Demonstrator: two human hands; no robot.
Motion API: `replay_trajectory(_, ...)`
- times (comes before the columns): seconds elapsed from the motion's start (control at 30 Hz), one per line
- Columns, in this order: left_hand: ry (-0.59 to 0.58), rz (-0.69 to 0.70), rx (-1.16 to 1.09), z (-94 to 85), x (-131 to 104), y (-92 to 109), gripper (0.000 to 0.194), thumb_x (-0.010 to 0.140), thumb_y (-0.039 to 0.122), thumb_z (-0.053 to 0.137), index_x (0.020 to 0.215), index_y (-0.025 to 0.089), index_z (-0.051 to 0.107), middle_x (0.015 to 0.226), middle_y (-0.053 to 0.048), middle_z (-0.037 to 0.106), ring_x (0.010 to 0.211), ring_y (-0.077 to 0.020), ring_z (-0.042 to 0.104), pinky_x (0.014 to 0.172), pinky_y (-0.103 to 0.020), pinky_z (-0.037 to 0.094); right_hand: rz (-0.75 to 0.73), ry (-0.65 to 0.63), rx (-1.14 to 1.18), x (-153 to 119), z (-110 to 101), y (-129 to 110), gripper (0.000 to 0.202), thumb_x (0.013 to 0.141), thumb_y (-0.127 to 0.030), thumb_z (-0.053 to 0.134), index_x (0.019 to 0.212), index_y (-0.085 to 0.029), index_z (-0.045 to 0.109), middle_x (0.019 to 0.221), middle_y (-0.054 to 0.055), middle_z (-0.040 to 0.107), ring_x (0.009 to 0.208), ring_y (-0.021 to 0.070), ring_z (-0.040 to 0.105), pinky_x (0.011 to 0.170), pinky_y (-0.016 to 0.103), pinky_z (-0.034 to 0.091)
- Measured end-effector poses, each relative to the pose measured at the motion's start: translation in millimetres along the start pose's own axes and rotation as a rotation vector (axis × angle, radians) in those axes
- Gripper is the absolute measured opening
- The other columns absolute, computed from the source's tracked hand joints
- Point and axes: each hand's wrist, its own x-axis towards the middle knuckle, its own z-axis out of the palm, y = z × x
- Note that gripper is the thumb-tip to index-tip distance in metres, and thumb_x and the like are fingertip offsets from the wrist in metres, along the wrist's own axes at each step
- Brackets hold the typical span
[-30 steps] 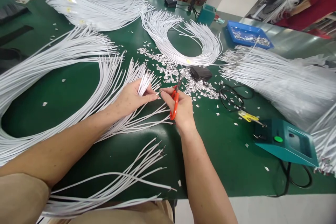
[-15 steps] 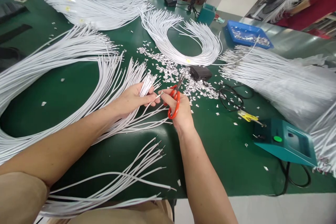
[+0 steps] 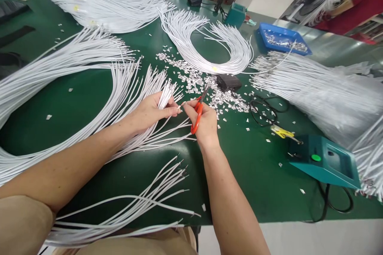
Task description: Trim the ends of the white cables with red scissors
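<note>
My left hand [image 3: 155,109] is closed around a bunch of white cables [image 3: 166,95], their cut ends pointing up and away. Between its thumb and fingertips one cable end [image 3: 180,106] sticks out to the right, with a reddish tip. My right hand [image 3: 203,121] holds scissors with red handles [image 3: 196,117], the blades pointing away over the table. Its thumb and forefinger pinch at that cable's tip. More loose white cables [image 3: 155,139] lie under and beside my left hand, and a further group [image 3: 161,195] lies near the table's front edge.
Small silvery-white scraps [image 3: 194,77] litter the green table [image 3: 254,183] beyond my hands, around a small black box [image 3: 229,83]. A teal device [image 3: 326,161] with a yellow clip [image 3: 281,132] stands at right. Cable bundles [image 3: 206,61] and a blue tray [image 3: 284,40] lie further back.
My right hand has turned slightly, so the scissors' handles now appear edge-on. A reddish tip now shows on the cable end between my hands. The left hand has barely moved.
</note>
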Motion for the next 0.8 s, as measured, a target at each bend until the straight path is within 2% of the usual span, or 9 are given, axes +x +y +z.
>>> replay_trajectory(0.07,-0.041,-0.021,-0.026,0.8,-0.6,1.0,0.029,0.069,0.037,0.079,0.082,0.018,0.061,0.081,-0.001,0.067,0.077,-0.0167,0.064,0.076,-0.031,0.049,-0.001,0.089,-0.111,3.5,-4.0,3.7,0.023,0.072,-0.038,0.065,0.071,-0.016,0.068,0.062,-0.003,0.058,0.06,0.0112,0.048,0.061,0.024,0.04)
replay_trajectory(0.13,-0.081,-0.041,-0.069,2.2,-1.8,3.1,0.029,0.071,0.039,0.078,0.087,0.017,0.066,0.091,-0.005,0.069,0.086,-0.0179,0.065,0.078,-0.031,0.051,-0.046,0.195,-0.22,5.9,-8.9,4.3,0.024,0.075,-0.039,0.063,0.073,-0.016,0.068,0.062,-0.002,0.058,0.061,0.0117,0.048,0.062,0.025,0.041)
replay_trajectory(0.23,-0.107,-0.076,-0.147,4.2,-3.8,4.8,0.031,0.074,0.043,0.075,0.092,0.018,0.072,0.103,-0.007,0.07,0.097,-0.0193,0.063,0.08,-0.031,0.053,-0.174,0.266,-0.215,5.0,-13.1,-1.7,0.02,0.077,-0.034,0.062,0.084,-0.017,0.07,0.077,0.001,0.066,0.07,0.013,0.055,0.07,0.026,0.044)
replay_trajectory(0.37,-0.056,-0.104,-0.117,4.5,-4.3,2.6,0.031,0.071,0.043,0.079,0.09,0.019,0.074,0.092,-0.005,0.07,0.081,-0.0149,0.061,0.075,-0.028,0.051,-0.212,0.153,-0.113,-1.2,-9.4,-10.8,0.02,0.08,-0.035,0.061,0.075,-0.017,0.068,0.078,0.001,0.067,0.077,0.0146,0.06,0.078,0.026,0.046)
replay_trajectory(0.5,0.005,-0.053,0.008,3.8,-3.5,1.7,0.031,0.067,0.04,0.082,0.086,0.018,0.07,0.075,0.0,0.065,0.069,-0.0126,0.057,0.069,-0.027,0.046,-0.18,0.036,-0.13,-4.8,-2.9,-9.0,0.022,0.077,-0.039,0.065,0.077,-0.017,0.07,0.077,0.001,0.067,0.072,0.0138,0.059,0.072,0.026,0.046)
replay_trajectory(0.63,0.012,-0.008,0.034,3.2,-2.6,2.2,0.031,0.068,0.041,0.08,0.079,0.017,0.064,0.077,0.0,0.064,0.074,-0.0158,0.06,0.074,-0.03,0.046,-0.149,0.027,-0.168,-6.6,0.3,-7.5,0.026,0.072,-0.042,0.07,0.071,-0.016,0.07,0.071,0.0,0.066,0.065,0.0119,0.054,0.065,0.024,0.043)
replay_trajectory(0.8,0.013,0.016,-0.007,1.2,-1.1,-1.2,0.03,0.069,0.038,0.079,0.082,0.018,0.061,0.081,0.0,0.067,0.081,-0.0174,0.065,0.082,-0.031,0.047,-0.105,-0.035,-0.164,-6.1,-3.9,-11.5,0.029,0.075,-0.043,0.066,0.068,-0.016,0.071,0.065,-0.001,0.062,0.06,0.0108,0.05,0.06,0.024,0.04)
